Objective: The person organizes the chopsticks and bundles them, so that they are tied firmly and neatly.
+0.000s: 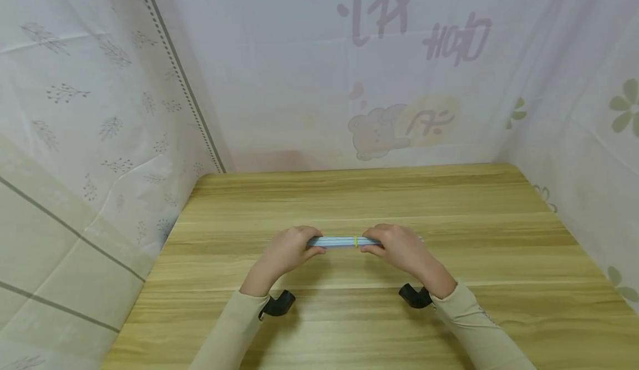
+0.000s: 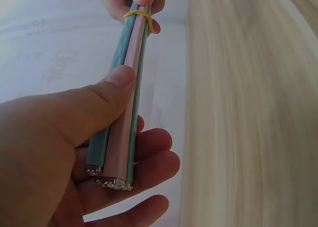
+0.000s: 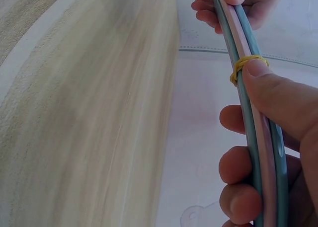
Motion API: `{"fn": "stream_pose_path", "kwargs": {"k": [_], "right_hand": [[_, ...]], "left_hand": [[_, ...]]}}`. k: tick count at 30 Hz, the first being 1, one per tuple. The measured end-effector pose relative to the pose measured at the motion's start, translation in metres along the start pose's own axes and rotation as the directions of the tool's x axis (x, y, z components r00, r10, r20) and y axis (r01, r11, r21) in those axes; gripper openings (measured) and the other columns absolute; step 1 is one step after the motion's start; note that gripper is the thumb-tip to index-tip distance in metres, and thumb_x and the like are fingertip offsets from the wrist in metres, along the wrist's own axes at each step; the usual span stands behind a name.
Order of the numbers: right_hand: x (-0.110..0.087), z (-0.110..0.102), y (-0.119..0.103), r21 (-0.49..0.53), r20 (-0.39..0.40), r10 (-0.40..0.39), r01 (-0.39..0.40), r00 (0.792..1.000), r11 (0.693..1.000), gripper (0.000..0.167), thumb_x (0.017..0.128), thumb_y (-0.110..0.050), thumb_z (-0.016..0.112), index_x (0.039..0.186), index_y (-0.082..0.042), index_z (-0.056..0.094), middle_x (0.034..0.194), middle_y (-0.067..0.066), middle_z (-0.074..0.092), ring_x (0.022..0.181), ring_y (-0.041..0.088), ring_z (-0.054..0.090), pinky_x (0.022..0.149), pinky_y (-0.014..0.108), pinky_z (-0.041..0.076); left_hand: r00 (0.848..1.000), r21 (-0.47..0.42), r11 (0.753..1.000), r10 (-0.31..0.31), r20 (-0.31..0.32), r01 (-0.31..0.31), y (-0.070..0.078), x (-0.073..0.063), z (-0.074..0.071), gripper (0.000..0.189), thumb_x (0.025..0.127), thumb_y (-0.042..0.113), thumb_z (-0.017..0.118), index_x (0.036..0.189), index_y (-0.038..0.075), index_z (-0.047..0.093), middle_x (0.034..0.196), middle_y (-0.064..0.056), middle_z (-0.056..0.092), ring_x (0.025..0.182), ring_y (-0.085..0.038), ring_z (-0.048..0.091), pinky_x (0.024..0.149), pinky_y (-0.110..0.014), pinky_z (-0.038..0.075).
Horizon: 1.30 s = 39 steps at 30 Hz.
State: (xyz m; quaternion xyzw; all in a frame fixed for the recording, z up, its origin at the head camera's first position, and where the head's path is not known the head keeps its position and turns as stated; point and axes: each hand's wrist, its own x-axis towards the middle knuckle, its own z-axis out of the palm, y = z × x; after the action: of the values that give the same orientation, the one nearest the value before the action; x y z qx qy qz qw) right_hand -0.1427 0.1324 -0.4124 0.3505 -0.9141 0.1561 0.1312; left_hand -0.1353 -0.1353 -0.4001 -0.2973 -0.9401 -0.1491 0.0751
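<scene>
A bundle of slim teal and pink pencils is held level above the table, stretched between both hands. A yellow rubber band is wound round it, nearer the right hand. My left hand grips the left end, thumb on top and fingers beneath; in the left wrist view the silvery, uneven pencil ends stick out past the thumb. On the other side my right hand grips the bundle, and in the right wrist view its thumb lies against the rubber band. The fingers partly hide the bundle's right end.
The wood-grain table spreads under both hands. Pale printed curtains hang behind it and along both sides. A black fitting sits at the left wrist, another black fitting at the right.
</scene>
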Motion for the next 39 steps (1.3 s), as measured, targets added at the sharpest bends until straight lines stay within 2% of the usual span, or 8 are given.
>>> {"fn": "stream_pose_path", "kwargs": {"k": [8, 13, 19, 25, 31, 39], "right_hand": [[-0.001, 0.002, 0.003, 0.033, 0.023, 0.015, -0.016, 1.000, 0.999, 0.024, 0.080, -0.032, 0.075, 0.096, -0.013, 0.071, 0.089, -0.001, 0.072, 0.071, 0.007, 0.064, 0.059, 0.022, 0.049], [-0.005, 0.003, 0.009, 0.076, 0.081, 0.049, -0.056, 0.996, 0.996, 0.022, 0.082, -0.026, 0.075, 0.098, -0.011, 0.071, 0.091, -0.001, 0.072, 0.074, 0.007, 0.063, 0.061, 0.023, 0.049], [-0.009, 0.003, 0.014, 0.088, 0.138, 0.067, -0.079, 0.988, 0.993, 0.023, 0.082, -0.023, 0.075, 0.100, -0.010, 0.071, 0.093, 0.000, 0.071, 0.077, 0.008, 0.064, 0.065, 0.025, 0.051], [-0.014, 0.005, 0.018, 0.080, 0.147, 0.081, -0.093, 0.986, 0.992, 0.022, 0.081, -0.022, 0.076, 0.099, -0.010, 0.071, 0.093, 0.000, 0.071, 0.076, 0.009, 0.063, 0.065, 0.026, 0.050], [-0.019, 0.008, 0.022, 0.081, 0.165, 0.113, -0.128, 0.980, 0.988, 0.018, 0.081, -0.022, 0.075, 0.096, -0.012, 0.071, 0.091, -0.002, 0.071, 0.072, 0.005, 0.060, 0.061, 0.022, 0.048], [-0.027, 0.015, 0.026, 0.044, 0.151, 0.088, -0.095, 0.985, 0.994, 0.016, 0.079, -0.020, 0.077, 0.091, -0.011, 0.072, 0.087, -0.001, 0.069, 0.070, 0.007, 0.061, 0.059, 0.020, 0.048]], "left_hand": [[1.000, -0.002, 1.000, 0.001, 0.000, -0.001, -0.004, -0.001, 0.005, 0.028, 0.081, 0.031, 0.074, 0.097, 0.009, 0.069, 0.089, 0.001, 0.071, 0.073, -0.010, 0.063, 0.064, -0.029, 0.052], [1.000, -0.017, 1.000, -0.001, -0.016, 0.001, -0.008, -0.004, 0.009, 0.027, 0.080, 0.028, 0.074, 0.095, 0.007, 0.069, 0.089, -0.001, 0.071, 0.074, -0.012, 0.065, 0.066, -0.029, 0.052], [0.999, -0.036, 0.999, -0.030, -0.014, 0.030, -0.014, -0.008, 0.015, 0.026, 0.080, 0.028, 0.075, 0.096, 0.008, 0.069, 0.089, 0.000, 0.071, 0.075, -0.012, 0.065, 0.066, -0.029, 0.052], [0.999, -0.029, 0.999, -0.041, -0.009, 0.040, -0.016, -0.011, 0.019, 0.027, 0.080, 0.029, 0.075, 0.097, 0.009, 0.069, 0.091, 0.000, 0.070, 0.076, -0.012, 0.065, 0.065, -0.029, 0.052], [0.999, -0.031, 0.999, -0.041, -0.013, 0.041, -0.019, -0.013, 0.023, 0.028, 0.080, 0.029, 0.075, 0.099, 0.008, 0.069, 0.093, -0.001, 0.071, 0.079, -0.013, 0.066, 0.068, -0.030, 0.053], [0.999, -0.004, 0.999, -0.054, 0.002, 0.054, -0.024, -0.016, 0.032, 0.029, 0.080, 0.031, 0.075, 0.099, 0.011, 0.069, 0.093, 0.000, 0.071, 0.082, -0.013, 0.066, 0.070, -0.031, 0.053]]}}
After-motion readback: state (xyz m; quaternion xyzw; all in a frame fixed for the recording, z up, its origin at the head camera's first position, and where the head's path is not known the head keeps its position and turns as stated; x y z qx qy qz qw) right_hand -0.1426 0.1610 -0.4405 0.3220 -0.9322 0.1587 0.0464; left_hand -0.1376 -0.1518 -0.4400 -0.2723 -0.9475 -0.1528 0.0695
